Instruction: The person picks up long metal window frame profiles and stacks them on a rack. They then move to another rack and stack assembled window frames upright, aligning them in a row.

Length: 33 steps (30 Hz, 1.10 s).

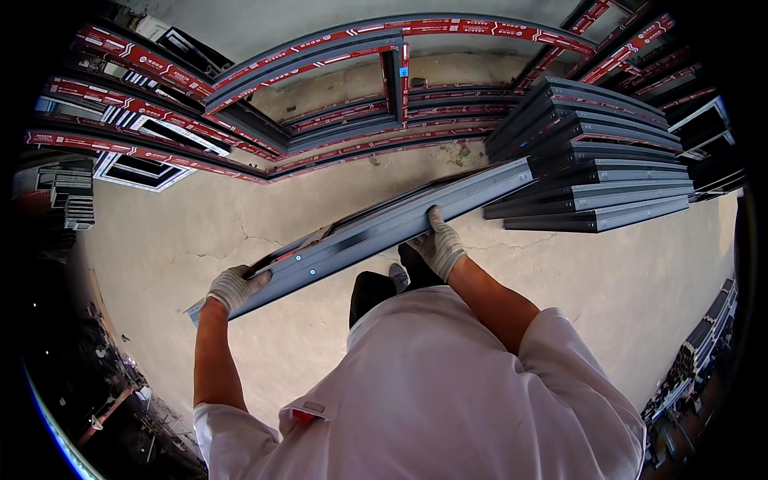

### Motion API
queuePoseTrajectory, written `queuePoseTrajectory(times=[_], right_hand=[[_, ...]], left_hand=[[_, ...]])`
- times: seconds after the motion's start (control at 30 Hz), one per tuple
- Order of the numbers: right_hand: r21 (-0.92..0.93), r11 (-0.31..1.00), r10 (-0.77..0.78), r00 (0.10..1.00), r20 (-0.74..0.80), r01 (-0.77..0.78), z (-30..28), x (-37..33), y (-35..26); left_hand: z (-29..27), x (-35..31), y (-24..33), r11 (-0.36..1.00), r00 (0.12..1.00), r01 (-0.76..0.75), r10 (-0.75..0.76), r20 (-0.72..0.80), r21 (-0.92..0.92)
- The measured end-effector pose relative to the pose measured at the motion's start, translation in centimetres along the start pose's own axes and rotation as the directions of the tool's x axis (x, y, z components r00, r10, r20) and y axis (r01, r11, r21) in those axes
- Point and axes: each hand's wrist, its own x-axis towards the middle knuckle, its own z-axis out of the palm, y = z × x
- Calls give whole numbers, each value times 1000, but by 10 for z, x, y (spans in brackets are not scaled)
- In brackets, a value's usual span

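Note:
A long grey metal window frame [376, 234] is held in front of my body, slanting up from lower left to upper right. Its broad grey side with two small round marks faces me; part of a red strip shows behind it at the left. My left hand [234, 288], in a pale striped work glove, grips it near the lower left end. Farther right, my right hand [438, 244] wraps its near edge, thumb on the face and fingers partly hidden. Its upper right end appears beside a stack of similar grey frames [596, 172]; whether they touch I cannot tell.
Large grey frames with red protective film [336, 36] stand along the far side and far left. A white-edged frame [144, 170] leans at the left. Long profiles [696, 344] lie at the lower right. The concrete floor [296, 204] has cracks; my shoe [398, 277] shows below the frame.

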Motion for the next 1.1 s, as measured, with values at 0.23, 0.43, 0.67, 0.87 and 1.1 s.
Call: queuePoseTrajectory(times=[0.23,0.43,0.67,0.87,1.1], right_hand=[[-1,995,-99,993,-58,99,58,53,-67],[27,983,-179,982,-66,181,116,92,-101],[166,954,-215,954,-208,251,170,135,-115],[212,945,-210,960,-188,248,165,199,-123],[182,945,-262,961,-82,273,195,239,-145]], left_hand=[[-64,79,30,983,989,-147,145,-28,-109],[-134,154,53,983,984,-177,178,0,-50],[-183,256,53,944,946,-321,323,-8,81],[-218,307,59,930,947,-313,321,-10,195],[-252,369,53,926,928,-365,370,-37,93]])
